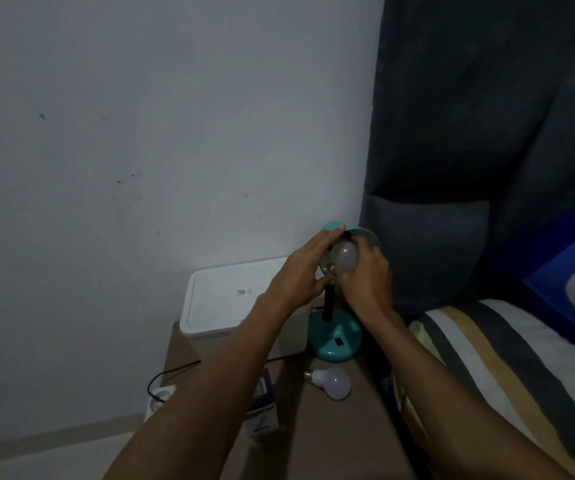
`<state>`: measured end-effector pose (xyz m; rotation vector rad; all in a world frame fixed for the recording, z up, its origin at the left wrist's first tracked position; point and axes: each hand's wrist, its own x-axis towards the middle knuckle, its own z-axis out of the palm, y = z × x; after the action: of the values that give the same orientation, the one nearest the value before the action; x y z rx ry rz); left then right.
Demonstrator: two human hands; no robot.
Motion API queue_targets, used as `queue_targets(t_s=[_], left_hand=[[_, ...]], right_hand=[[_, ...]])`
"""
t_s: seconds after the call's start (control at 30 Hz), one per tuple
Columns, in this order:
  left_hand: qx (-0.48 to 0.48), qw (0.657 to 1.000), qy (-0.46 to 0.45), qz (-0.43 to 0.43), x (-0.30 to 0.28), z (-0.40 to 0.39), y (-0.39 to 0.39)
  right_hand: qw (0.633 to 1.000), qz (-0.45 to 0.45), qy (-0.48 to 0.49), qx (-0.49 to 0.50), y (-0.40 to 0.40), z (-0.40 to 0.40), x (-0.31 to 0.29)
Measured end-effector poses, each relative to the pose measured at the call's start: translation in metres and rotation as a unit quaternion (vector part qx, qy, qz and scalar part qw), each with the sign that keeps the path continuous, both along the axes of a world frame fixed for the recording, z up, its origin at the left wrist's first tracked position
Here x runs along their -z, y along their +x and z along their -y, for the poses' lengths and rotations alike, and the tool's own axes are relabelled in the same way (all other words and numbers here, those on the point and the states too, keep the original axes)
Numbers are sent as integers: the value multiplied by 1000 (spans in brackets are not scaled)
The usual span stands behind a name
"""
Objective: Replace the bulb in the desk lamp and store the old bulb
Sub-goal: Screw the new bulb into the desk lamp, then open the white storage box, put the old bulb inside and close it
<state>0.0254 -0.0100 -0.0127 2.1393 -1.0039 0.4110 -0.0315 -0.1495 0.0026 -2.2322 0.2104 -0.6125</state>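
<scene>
I observe both hands raised at the head of the teal desk lamp, which stands on a brown table against the wall; the left hand is wrapped around the outside of the lamp shade, fingers over its upper rim and thumb beneath; the right hand is closed around a frosted bulb that sits at the mouth of the shade, fingertips on its far side and palm below. I cannot tell whether the base of this bulb is seated in the socket, as the hands cover it.

A second bulb lies on its side on the table, just in front of the lamp base, its metal screw cap pointing left; it touches neither hand. A small purple and white carton lies near it to the left, partly hidden by the left forearm; a white lidded box stands behind, beside the lamp base. A black cable runs off the table's left edge to a white socket block on the floor. A striped pillow lies to the right of the table.
</scene>
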Motion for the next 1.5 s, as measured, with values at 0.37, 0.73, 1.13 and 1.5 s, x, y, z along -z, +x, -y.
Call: queue_targets(t_s=[0.37, 0.73, 1.13, 1.5], left_hand=[[-14, 1000, 12, -17, 1, 1, -1], [-182, 976, -48, -109, -18, -74, -34], [-353, 900, -53, -250, 54, -192, -51], [-275, 915, -107, -276, 70, -200, -50]], right_hand=[[999, -29, 40, 20, 2, -4, -10], [991, 121, 24, -43, -13, -44, -40], [980, -171, -25, -93, 16, -91, 56], [972, -201, 23, -120, 27, -89, 85]])
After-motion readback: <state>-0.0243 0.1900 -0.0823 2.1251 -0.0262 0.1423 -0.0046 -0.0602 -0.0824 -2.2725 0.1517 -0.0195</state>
